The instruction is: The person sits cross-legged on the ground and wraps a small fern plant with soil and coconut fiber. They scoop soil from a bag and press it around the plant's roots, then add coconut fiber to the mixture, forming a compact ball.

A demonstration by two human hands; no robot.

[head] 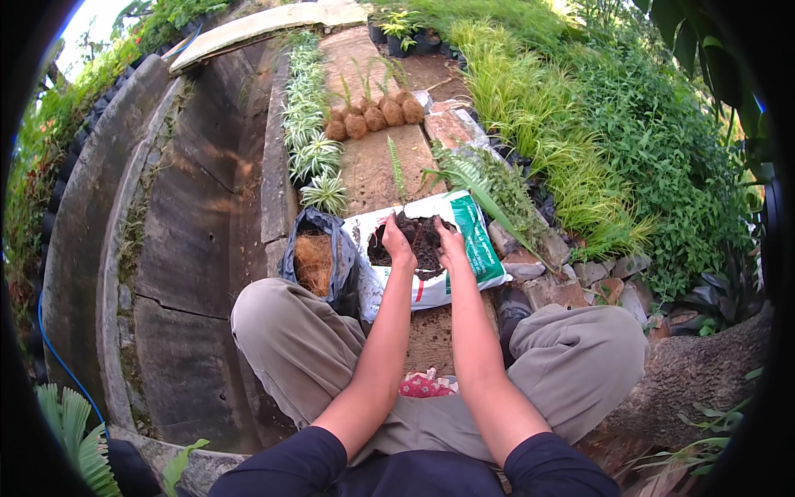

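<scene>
A white and green plastic soil bag (pixel 435 298) lies in front of me with an opening in its top, showing dark soil (pixel 428 261). Over that opening, my left hand (pixel 397 239) and my right hand (pixel 448 242) hold a clump of dark soil (pixel 417 228) between them. A small fern seedling (pixel 396 164) rises just beyond the fingertips; whether its base sits in the clump is hard to tell. Left of the bag stands a dark plastic bag (pixel 343 239) with brown coconut fibre (pixel 313 262) inside.
Several brown fibre-wrapped root balls with seedlings (pixel 374 118) stand farther along the path. Spider plants (pixel 315 155) line its left edge, beside a deep concrete drain (pixel 186 248). Stones (pixel 553 289) and a cut green leaf (pixel 497 211) lie to the right, near grassy plants (pixel 546 124).
</scene>
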